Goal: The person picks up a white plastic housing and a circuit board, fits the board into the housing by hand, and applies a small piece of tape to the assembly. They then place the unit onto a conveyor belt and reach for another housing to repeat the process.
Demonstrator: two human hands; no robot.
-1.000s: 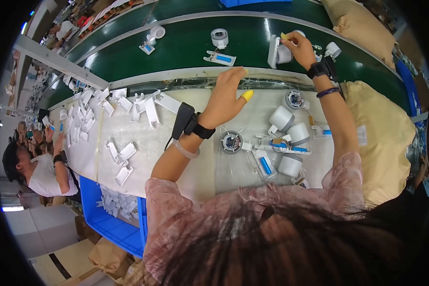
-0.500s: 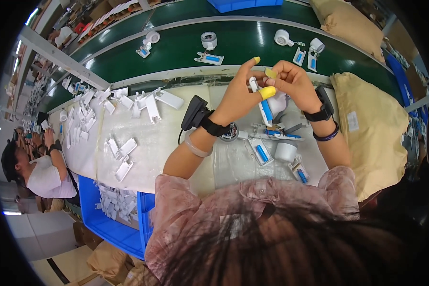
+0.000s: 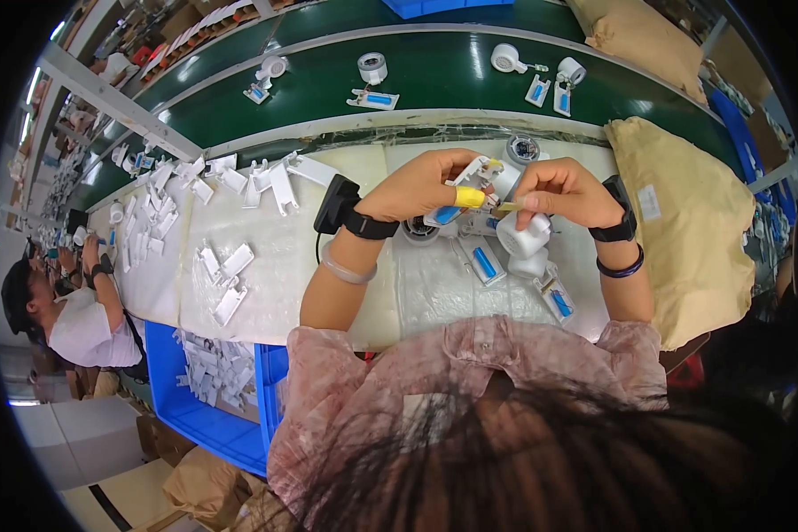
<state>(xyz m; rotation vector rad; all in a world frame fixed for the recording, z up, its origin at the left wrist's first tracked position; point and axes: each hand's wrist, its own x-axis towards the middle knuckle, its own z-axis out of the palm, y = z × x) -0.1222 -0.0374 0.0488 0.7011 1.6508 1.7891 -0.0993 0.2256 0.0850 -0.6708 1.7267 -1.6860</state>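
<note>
My left hand (image 3: 439, 188) is closed on a white plastic casing (image 3: 481, 168) with a blue battery, held above the near right of the table. Yellow covers sit on its thumb and a finger. Close beside it, my right hand (image 3: 566, 195) pinches a small flat yellow piece (image 3: 509, 206) against the casing's wires. Just below the fingers is a white round head (image 3: 525, 238); whether it is joined to the casing I cannot tell. Under and around my hands lie more white casings with blue batteries (image 3: 484, 263) and a round head with an open, dark inside (image 3: 522, 149).
Several assemblies (image 3: 372, 97) lie on the green conveyor (image 3: 443, 71) beyond the table. White plastic covers (image 3: 235, 266) are scattered at left. A blue bin (image 3: 160, 381) of white parts stands below them. A tan sack (image 3: 683, 230) is at right; a co-worker (image 3: 84, 328) is at far left.
Both hands have come down nearer to me with the casing, and the casing has been tilted. The right hand now works lower, beside the round head.
</note>
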